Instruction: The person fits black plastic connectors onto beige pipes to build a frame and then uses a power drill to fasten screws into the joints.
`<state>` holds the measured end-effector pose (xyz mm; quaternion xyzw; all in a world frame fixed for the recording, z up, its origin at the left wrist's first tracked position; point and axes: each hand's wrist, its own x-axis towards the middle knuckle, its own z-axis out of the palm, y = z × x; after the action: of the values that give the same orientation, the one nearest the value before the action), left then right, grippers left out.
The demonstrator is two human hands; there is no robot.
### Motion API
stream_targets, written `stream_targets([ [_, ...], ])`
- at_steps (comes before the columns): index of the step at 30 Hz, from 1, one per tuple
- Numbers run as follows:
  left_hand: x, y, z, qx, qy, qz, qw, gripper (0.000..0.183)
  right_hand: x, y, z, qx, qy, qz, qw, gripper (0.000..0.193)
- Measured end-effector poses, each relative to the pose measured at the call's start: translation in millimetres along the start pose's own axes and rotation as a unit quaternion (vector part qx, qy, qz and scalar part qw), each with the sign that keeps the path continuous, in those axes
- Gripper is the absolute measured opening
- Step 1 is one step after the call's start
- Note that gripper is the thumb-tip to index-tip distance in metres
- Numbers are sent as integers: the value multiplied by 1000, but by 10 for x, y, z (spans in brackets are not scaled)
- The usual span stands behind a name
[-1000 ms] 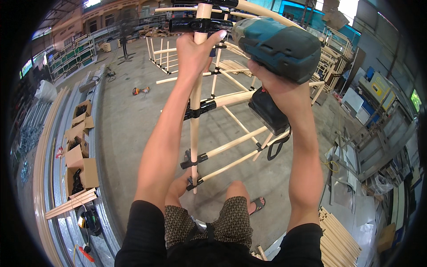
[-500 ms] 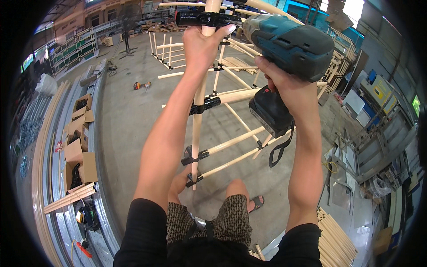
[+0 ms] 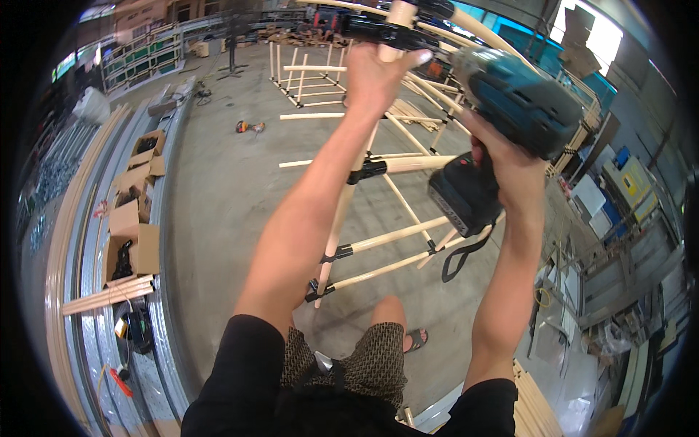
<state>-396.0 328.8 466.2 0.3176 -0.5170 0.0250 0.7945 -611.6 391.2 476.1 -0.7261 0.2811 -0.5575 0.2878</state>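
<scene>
My left hand (image 3: 373, 84) is closed round a cream upright pipe (image 3: 339, 226), just under a black pipe joint (image 3: 386, 33) near the top. Its thumb stretches up along the joint's underside. My right hand (image 3: 515, 156) grips a teal and black cordless driver (image 3: 520, 102) by its handle. The driver's nose points left at the joint's right end; blur hides whether the tip touches a screw. Below the driver's black battery (image 3: 459, 197) hangs a wrist strap (image 3: 460, 264). Lower black joints (image 3: 368, 171) tie cream crossbars (image 3: 397, 237) to the upright.
Open cardboard boxes (image 3: 138, 251) of black parts stand on metal stock at the left. An orange and black tool (image 3: 250, 127) lies on the floor. Another pipe frame (image 3: 309, 102) stands farther back. Cream pipes (image 3: 535, 408) are stacked at lower right; metal frames (image 3: 619, 280) lean at right.
Both hands, the driver and the upright's top have shifted right in the picture, and the background has shifted right less. Both grips are unchanged.
</scene>
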Motion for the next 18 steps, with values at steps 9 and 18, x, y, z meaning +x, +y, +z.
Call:
stream_targets([
  [9,-9,-14,5,-24,17,-44,999,37,-14,-64,-1,-118,18,-53,991,18],
  [18,-137,104,-173,-134,-60,-98,984,36,8,-5,-26,-79,21,-44,996,16],
])
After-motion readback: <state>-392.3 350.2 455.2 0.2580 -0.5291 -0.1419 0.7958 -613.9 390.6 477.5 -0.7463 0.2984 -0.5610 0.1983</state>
